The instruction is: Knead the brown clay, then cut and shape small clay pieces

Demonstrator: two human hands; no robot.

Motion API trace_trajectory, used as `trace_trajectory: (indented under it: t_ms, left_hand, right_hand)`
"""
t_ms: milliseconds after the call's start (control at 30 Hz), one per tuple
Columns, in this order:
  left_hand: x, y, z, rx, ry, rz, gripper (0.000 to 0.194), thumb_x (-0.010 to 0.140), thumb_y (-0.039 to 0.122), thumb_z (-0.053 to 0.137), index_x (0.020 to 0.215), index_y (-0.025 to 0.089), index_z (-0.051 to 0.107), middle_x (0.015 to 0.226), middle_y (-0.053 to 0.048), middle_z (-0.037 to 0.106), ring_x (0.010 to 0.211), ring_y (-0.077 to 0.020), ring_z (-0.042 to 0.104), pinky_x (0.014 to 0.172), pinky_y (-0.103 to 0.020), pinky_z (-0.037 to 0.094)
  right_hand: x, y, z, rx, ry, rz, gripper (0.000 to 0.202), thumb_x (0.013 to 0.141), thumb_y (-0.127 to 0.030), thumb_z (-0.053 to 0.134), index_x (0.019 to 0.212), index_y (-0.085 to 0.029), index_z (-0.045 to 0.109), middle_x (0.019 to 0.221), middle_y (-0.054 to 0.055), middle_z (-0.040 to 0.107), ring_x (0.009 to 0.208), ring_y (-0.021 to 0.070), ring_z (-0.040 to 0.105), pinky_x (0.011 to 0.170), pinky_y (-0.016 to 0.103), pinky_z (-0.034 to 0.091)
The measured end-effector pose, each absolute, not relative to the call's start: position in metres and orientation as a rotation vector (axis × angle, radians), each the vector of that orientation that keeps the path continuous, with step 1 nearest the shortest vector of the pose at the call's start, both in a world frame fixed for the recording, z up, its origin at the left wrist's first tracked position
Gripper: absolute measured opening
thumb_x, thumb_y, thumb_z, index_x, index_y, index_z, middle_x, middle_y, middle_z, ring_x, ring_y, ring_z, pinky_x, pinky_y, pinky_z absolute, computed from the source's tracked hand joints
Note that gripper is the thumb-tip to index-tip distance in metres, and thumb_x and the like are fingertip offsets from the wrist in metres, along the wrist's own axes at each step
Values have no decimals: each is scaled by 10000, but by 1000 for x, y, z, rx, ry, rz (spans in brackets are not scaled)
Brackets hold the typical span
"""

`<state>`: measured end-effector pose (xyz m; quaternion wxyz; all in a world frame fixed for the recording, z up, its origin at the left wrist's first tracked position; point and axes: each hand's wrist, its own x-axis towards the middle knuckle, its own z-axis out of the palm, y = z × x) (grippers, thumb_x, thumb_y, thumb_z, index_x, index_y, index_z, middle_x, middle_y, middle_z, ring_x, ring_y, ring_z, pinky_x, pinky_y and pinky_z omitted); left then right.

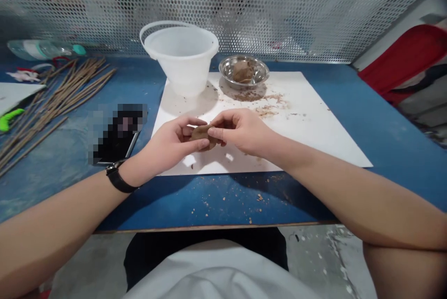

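Both hands meet above the near half of the white board [324, 122], and between them is the brown lump [200, 135], which looks like clay. The left hand [169, 138] grasps its left side between thumb and fingers. The right hand [240, 130] pinches its right end in the same way; some of its fingertips are hidden behind the lump.

For doing this pressing well, I think the left hand should support the lump softly, while the right thumb gives small, even pressure. Too strong a pinch could make a thin place or a crack. Turning the lump a little between presses should help.

About the room: the near edge of the board is close below the hands, and then comes the blue table [352, 98]. On the far side stand the white bucket [185, 73] and, to its right, the metal bowl [240, 86] with more brown material. The phone [117, 138] lies near the left wrist, so moving left needs care. The right part of the board offers the widest open room.
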<state>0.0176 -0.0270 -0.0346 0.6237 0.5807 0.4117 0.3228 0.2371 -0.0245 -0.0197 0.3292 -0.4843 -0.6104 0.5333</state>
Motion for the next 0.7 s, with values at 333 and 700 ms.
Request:
trace_trajectory:
  t_ms: [333,700]
  left_hand:
    - [15,-26,-38,1373,1009,735,536,765,315,1004,1219,168,762,1163,-78,882,1018,-227,851,944,-356,680]
    - [11,-27,-36,1438,1042,732,289,938,420,847,1032,151,801,982,-87,877,913,-207,843,928,-367,698]
  right_hand:
    - [236,-21,-35,-1301,-1691,1262,70,924,-254,812,882,-201,790,774,0,777,711,137,670,668,280,515]
    - [236,-23,-45,-1215,-1793,1220,207,914,-393,800,990,-203,827,904,44,836,807,172,714,748,321,537]
